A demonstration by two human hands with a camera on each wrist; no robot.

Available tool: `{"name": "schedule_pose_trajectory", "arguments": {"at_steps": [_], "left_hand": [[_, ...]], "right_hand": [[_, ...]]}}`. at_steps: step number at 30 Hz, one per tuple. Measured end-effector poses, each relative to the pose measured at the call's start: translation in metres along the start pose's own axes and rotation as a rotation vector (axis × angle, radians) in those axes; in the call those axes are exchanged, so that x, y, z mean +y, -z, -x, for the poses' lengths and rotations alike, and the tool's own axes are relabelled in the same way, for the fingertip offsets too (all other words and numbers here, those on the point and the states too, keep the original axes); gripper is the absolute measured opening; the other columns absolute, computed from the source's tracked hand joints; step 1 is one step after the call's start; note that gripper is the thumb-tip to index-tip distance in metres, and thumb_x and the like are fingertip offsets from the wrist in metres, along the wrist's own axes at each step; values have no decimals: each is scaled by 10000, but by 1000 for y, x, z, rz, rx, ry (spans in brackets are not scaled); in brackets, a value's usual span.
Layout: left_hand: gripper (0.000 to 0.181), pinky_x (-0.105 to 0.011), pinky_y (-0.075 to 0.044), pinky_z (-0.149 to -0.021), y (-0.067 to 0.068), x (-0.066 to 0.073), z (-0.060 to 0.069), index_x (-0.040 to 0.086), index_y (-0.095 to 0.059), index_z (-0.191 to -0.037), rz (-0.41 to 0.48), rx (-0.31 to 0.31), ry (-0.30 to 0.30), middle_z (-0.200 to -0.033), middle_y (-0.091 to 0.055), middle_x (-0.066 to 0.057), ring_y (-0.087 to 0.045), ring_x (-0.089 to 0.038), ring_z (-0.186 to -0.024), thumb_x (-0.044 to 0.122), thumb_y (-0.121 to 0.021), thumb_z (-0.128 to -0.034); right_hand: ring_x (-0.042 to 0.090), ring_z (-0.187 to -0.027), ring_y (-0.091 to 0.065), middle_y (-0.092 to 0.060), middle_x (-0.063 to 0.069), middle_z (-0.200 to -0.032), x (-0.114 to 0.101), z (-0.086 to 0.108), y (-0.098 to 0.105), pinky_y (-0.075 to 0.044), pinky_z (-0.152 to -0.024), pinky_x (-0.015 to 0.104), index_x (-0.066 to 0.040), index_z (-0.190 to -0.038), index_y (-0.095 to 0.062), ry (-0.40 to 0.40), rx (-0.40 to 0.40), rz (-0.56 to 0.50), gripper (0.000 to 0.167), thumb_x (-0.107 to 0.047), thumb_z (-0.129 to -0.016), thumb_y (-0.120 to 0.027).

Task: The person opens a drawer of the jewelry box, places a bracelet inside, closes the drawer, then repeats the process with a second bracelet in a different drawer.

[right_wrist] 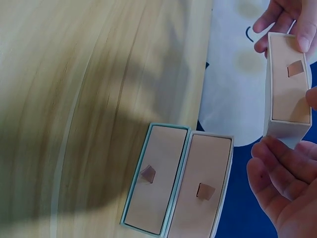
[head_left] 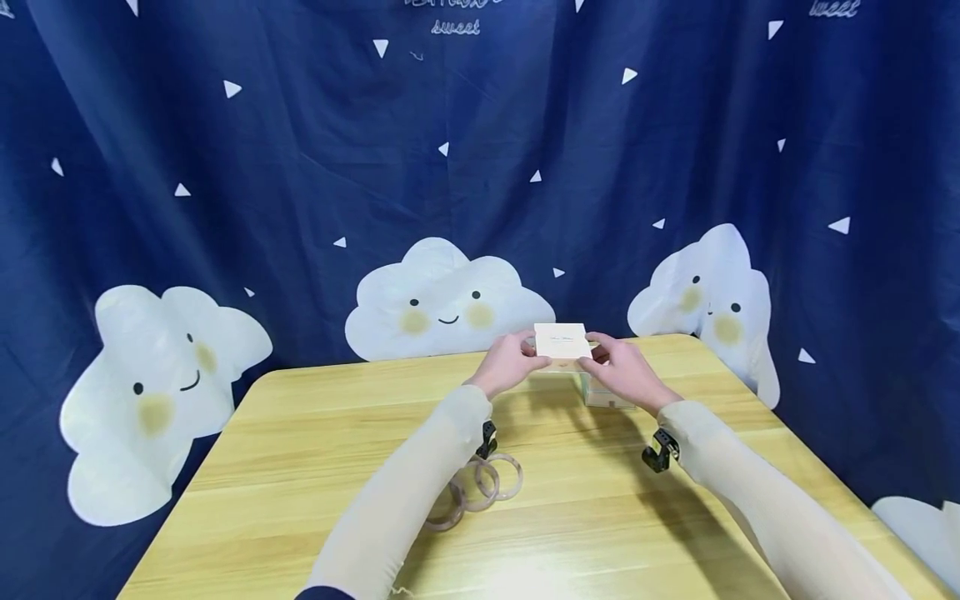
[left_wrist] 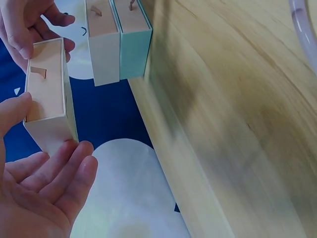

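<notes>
Both hands hold a small white drawer box [head_left: 562,342] up above the far part of the table. Its peach front [left_wrist: 47,96] has a short ribbon tab. My left hand [head_left: 510,364] grips one end, thumb against the front and fingers along the side. At the other end my right hand [head_left: 624,371] grips it in the same way. Just below and to the right, two similar drawer boxes lie stacked: a white box [right_wrist: 202,183] over a teal-edged box [right_wrist: 156,178], each with a peach front and tab.
Several pale, marbled bangles, one bangle [head_left: 508,477] among them, lie overlapping on the wooden table [head_left: 315,467] beside the left forearm. A dark blue curtain [head_left: 300,183] with cloud prints hangs behind the table's far edge.
</notes>
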State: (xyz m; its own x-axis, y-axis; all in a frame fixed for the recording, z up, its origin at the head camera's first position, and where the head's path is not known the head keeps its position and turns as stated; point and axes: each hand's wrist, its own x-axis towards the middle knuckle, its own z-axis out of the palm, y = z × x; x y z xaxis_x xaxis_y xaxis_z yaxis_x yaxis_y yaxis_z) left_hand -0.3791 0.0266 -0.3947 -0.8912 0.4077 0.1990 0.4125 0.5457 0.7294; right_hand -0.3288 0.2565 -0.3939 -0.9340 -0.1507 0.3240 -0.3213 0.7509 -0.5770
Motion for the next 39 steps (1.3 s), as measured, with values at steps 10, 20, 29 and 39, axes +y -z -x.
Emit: {"name": "schedule_pose_trajectory", "arguments": {"at_steps": [10, 20, 29, 39], "left_hand": [[595, -333, -552, -837, 11, -2, 9, 148, -563, -1426, 22, -2, 13, -1038, -742, -59, -687, -151, -944, 342, -765, -900], [566, -351, -550, -834, 19, -12, 16, 163, -590, -1393, 30, 14, 12, -1011, -736, -51, -679, -161, -933, 337, -777, -888], [548, -315, -525, -777, 24, -17, 25, 166, -600, -1377, 26, 14, 38, -956, -713, -4, -651, -150, -868, 339, -778, -888], [537, -320, -514, -761, 32, -29, 35, 163, -606, -1368, 6, 18, 55, -941, -719, 22, -646, -136, -840, 364, -765, -896]], "right_hand": [[215, -886, -695, -748, 115, -1008, -3, -3, -8, -519, -734, 331, -61, -1361, -578, 28, -20, -10, 459, -280, -965, -649], [213, -877, -693, -745, 120, -1001, -14, -4, -16, -532, -780, 382, -43, -1357, -574, 43, -44, -14, 454, -270, -970, -645], [239, -918, -704, -738, 166, -1052, -20, -5, -23, -553, -859, 462, 1, -1392, -539, 34, -68, -6, 522, -295, -974, -640], [255, -940, -692, -735, 163, -1050, -30, -5, -35, -541, -874, 470, 30, -1422, -511, 42, -97, 7, 564, -299, -980, -631]]}}
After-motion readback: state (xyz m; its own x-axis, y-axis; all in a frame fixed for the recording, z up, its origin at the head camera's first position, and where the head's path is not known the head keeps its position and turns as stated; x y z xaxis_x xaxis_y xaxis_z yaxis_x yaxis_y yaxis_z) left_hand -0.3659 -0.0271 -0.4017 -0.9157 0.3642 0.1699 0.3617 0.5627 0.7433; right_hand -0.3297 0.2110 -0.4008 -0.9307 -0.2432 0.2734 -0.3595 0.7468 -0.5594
